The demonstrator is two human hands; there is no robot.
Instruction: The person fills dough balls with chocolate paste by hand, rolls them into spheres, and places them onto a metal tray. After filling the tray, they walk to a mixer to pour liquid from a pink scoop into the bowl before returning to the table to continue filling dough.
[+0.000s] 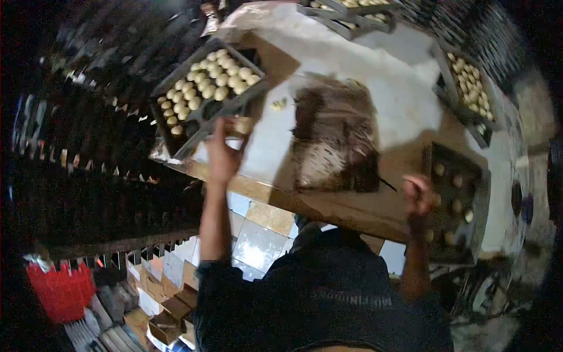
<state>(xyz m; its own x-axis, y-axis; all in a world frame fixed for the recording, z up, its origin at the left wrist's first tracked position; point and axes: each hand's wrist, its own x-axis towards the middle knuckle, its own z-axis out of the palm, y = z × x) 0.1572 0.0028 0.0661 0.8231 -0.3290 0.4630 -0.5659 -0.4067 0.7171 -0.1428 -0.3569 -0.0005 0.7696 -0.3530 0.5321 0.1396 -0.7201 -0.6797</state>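
My left hand is at the near right edge of a dark tray at the upper left. Its thumb and fingers close around a pale dough ball. Rows of similar dough balls fill much of that tray. My right hand, blurred, has its fingers curled beside another dark tray on the right. Whether it holds anything is hidden. In that tray, dough balls lie spaced apart. Between my hands lies a dark brown, flour-streaked sheet or board, with a thin dark stick at its near right corner.
More trays of dough balls stand at the far right and far edge of the pale worktable. Yellowish scraps lie on it. Cardboard boxes and a red crate are on the lower left.
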